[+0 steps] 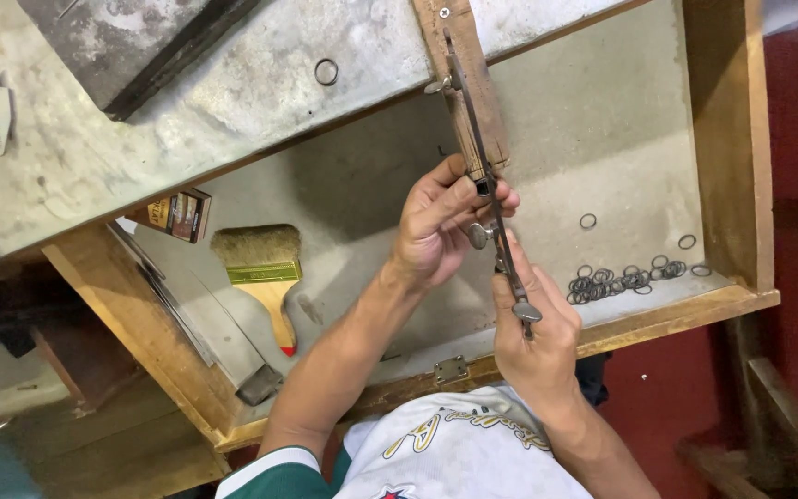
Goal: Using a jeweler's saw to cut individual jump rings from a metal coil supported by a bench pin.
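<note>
Right hand (533,337): nearest the viewer, above the front edge of the drawer tray (621,334); fingers clenched around the lower end of the saw frame (501,242), by its wing nut.
Left hand (443,222): just beyond, fingers closed on the upper part of the same frame, touching the tip of the wooden bench peg (468,88).
Saw frame: thin metal frame held by both hands, running along the peg, over the tray's middle.
Metal rings (625,280): dark heap near the tray's front right corner; a few lie singly farther back.
Brush (265,268): flat, wooden-handled, toward the tray's left side.
Small box (177,214): at the tray's far left, under the bench edge.
Bench top (233,102): grey, farthest; one ring (326,72) lies on it.
</note>
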